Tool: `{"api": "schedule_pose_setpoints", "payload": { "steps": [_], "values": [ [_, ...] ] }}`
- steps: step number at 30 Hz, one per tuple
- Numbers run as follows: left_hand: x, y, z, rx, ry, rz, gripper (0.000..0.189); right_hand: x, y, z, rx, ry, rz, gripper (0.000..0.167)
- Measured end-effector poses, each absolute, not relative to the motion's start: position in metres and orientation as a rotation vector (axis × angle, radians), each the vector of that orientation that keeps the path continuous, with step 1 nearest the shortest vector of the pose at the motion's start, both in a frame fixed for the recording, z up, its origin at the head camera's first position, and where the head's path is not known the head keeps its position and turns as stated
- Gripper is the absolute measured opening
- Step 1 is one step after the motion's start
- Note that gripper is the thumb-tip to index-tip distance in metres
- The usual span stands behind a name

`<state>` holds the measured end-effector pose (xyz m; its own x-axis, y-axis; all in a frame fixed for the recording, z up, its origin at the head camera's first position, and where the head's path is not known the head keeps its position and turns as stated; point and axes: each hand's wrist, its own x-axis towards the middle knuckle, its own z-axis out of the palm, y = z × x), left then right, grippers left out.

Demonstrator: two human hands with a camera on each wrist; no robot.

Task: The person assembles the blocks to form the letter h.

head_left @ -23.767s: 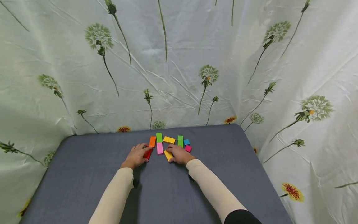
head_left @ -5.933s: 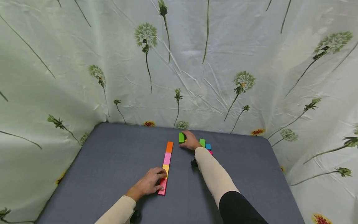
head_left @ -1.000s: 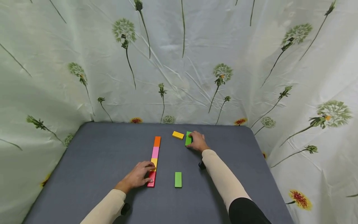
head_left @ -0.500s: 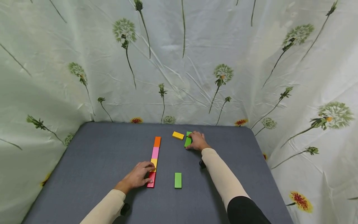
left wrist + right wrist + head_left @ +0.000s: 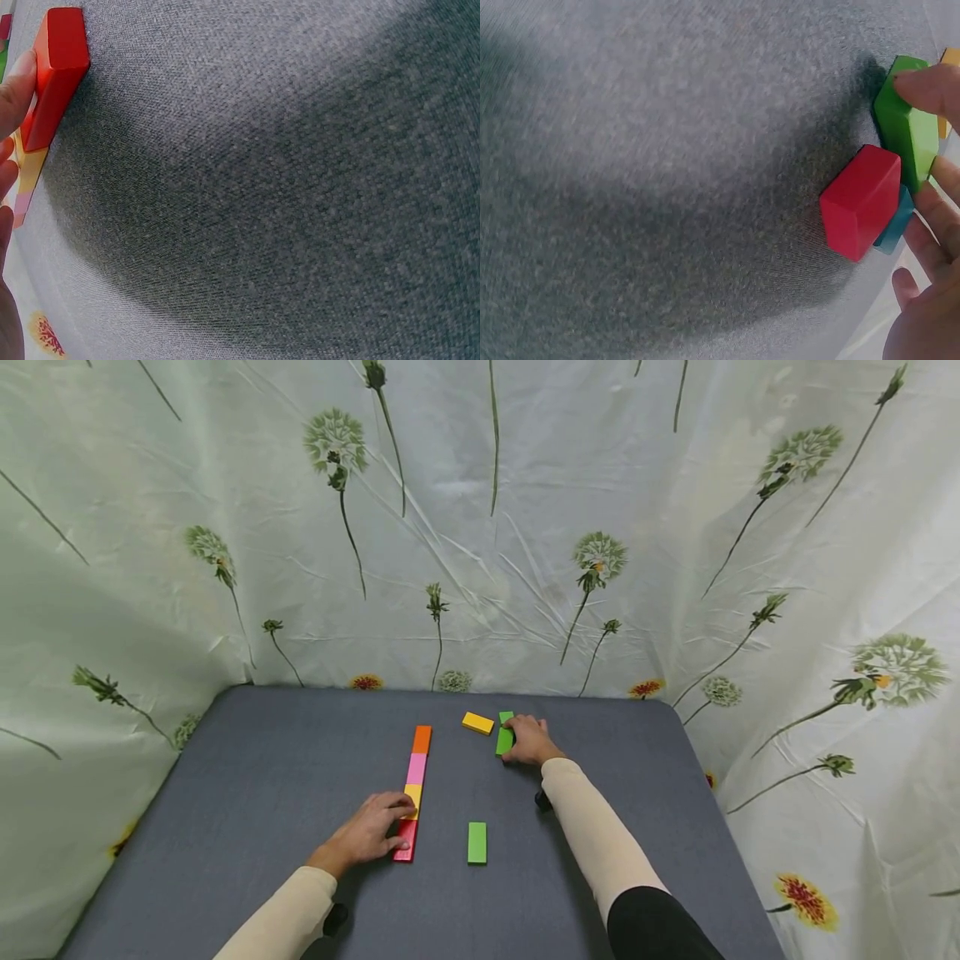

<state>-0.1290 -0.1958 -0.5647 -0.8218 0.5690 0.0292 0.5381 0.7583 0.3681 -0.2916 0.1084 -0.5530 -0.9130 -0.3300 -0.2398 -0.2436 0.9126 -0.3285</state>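
text: none readable | labels: none | numbers: none | blocks and cloth unmarked

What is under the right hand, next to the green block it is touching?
Under the right hand, the wrist view shows a pink-red block and a blue block beside the green block. In the head view the hand covers both, and the blue block stays mostly hidden.

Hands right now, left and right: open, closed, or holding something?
Left hand: open, fingers resting on the red block and the yellow block of the row.
Right hand: fingers curled on the green block, gripping it.
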Motion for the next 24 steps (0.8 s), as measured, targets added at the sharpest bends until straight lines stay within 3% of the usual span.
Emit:
{"api": "schedule_pose_setpoints", "payload": {
  "steps": [24],
  "values": [
    [-0.129,-0.194,-0.567,0.936,2.884,0.564,0.045,-0.242,0.101,-0.538,-0.666,2.646,-0.801,0.058]
  ]
}}
